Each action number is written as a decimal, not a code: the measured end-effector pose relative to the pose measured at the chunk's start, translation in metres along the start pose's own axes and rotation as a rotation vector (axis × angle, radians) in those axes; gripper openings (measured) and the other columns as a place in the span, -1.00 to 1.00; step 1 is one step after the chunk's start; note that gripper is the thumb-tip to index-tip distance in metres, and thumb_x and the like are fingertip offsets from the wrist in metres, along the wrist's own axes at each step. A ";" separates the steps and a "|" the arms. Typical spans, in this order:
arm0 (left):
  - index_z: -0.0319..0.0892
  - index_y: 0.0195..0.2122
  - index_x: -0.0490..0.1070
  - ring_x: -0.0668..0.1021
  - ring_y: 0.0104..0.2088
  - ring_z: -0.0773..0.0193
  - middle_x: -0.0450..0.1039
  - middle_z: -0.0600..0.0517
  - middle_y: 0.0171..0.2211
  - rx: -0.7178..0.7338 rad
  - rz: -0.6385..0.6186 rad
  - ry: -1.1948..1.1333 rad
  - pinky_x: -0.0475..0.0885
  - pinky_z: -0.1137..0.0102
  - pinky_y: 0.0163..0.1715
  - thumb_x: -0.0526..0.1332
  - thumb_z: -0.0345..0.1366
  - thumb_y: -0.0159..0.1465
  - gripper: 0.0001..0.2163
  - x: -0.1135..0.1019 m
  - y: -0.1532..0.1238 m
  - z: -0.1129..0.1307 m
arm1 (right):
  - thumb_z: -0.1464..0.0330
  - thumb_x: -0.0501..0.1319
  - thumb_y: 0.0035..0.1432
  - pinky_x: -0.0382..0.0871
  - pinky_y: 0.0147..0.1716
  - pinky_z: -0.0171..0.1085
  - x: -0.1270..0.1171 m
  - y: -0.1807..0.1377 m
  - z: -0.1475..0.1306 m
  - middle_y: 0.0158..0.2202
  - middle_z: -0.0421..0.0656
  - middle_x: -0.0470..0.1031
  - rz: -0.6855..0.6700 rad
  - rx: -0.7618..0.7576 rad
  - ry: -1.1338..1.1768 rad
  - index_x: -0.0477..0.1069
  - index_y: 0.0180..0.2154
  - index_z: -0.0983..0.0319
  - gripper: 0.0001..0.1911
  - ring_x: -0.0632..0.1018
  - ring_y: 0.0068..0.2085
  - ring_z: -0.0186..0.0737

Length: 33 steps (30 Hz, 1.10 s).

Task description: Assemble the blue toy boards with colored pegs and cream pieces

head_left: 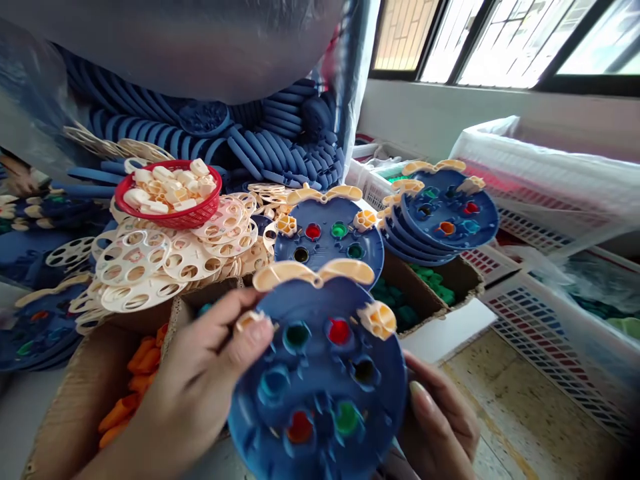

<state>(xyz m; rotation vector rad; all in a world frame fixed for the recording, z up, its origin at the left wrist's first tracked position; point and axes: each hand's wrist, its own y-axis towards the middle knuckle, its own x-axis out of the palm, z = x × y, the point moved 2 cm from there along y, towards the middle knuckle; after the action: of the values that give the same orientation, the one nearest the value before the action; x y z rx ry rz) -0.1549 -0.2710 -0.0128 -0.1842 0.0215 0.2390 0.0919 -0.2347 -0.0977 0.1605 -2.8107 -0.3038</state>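
Disc (320,370) progress, head view?

Well along, I judge: six coloured cups (339,331), two cream knobs (379,320), one cream crest (346,272) fitted; anything left doesn't show.

Where is it?

Before the cardboard boxes (65,400), left hand (200,373) grip clamped on it; right hand (443,413) at its rim, grip unclear.

Others?

One similar disc (325,247) behind, one red basket (185,217).

Ahead: blocked. A round blue plastic disc with cream fittings (323,230) stands right behind the similar held disc (320,363). A tilted stack of round blue plastic discs (440,211) crowds its right. Left: heap of cream perforated plastic discs (203,253), red plastic basket (187,218) on top. Overhead, rear left: bulging translucent plastic sheet (200,47). Open passage, from my spot: outside the right hand (443,420), over tan speckled floor (505,373), up to a white lattice-sided plastic crate (560,353).
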 end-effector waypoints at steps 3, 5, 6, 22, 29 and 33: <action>-0.09 -0.09 0.49 0.58 -0.37 0.28 0.58 0.05 -0.30 0.193 0.166 0.008 0.53 0.48 -0.45 0.25 -0.13 0.29 -0.77 -0.005 0.031 0.027 | 0.31 0.28 0.25 0.39 -0.66 -0.42 -0.005 0.006 0.000 -0.63 -0.23 0.46 0.056 -0.115 0.010 0.62 -0.09 0.01 -0.78 0.48 -0.62 -0.34; -0.12 -0.21 0.52 0.54 -0.36 0.35 0.53 0.10 -0.38 0.371 0.244 0.042 0.49 0.53 -0.39 0.27 -0.15 0.29 -0.83 -0.006 0.052 0.039 | 0.32 0.32 0.20 0.33 -0.69 -0.42 -0.010 0.009 0.004 -0.64 -0.23 0.44 0.070 -0.094 -0.042 0.66 -0.16 0.03 -0.82 0.44 -0.65 -0.36; -0.13 -0.27 0.51 0.52 -0.35 0.37 0.50 0.12 -0.40 0.458 0.270 0.077 0.46 0.54 -0.35 0.26 -0.16 0.30 -0.84 -0.005 0.061 0.043 | 0.32 0.34 0.18 0.33 -0.69 -0.41 -0.012 0.009 0.007 -0.64 -0.22 0.45 0.064 -0.067 -0.075 0.67 -0.19 0.04 -0.84 0.44 -0.65 -0.36; -0.19 -0.03 0.40 0.55 -0.18 0.19 0.51 -0.07 -0.16 0.741 0.523 0.613 0.43 0.30 -0.11 0.09 -0.10 0.39 -0.71 0.024 0.102 0.032 | 0.39 0.29 0.19 0.25 -0.70 -0.43 -0.023 -0.003 0.035 -0.65 -0.24 0.45 0.021 -0.021 -0.260 0.67 -0.20 0.08 -0.81 0.41 -0.65 -0.35; -0.14 -0.05 0.41 0.47 -0.36 0.31 0.43 0.04 -0.31 0.698 0.503 0.466 0.39 0.39 -0.35 0.11 -0.08 0.38 -0.72 0.017 0.096 0.029 | 0.42 0.29 0.17 0.27 -0.70 -0.42 -0.029 -0.004 0.046 -0.60 -0.21 0.53 0.037 -0.075 -0.334 0.67 -0.21 0.13 -0.81 0.47 -0.63 -0.33; -0.12 -0.10 0.45 0.45 -0.38 0.32 0.41 0.08 -0.37 0.703 0.505 0.310 0.36 0.39 -0.38 0.14 -0.14 0.37 -0.78 0.008 0.087 0.028 | 0.43 0.30 0.15 0.33 -0.68 -0.42 -0.034 -0.006 0.048 -0.55 -0.19 0.60 0.061 -0.143 -0.410 0.67 -0.20 0.14 -0.80 0.52 -0.61 -0.30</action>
<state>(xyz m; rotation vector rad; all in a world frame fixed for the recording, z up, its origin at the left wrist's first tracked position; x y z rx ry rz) -0.1680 -0.1808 -0.0017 0.4945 0.4582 0.6866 0.1095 -0.2268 -0.1540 -0.0247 -3.1722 -0.5808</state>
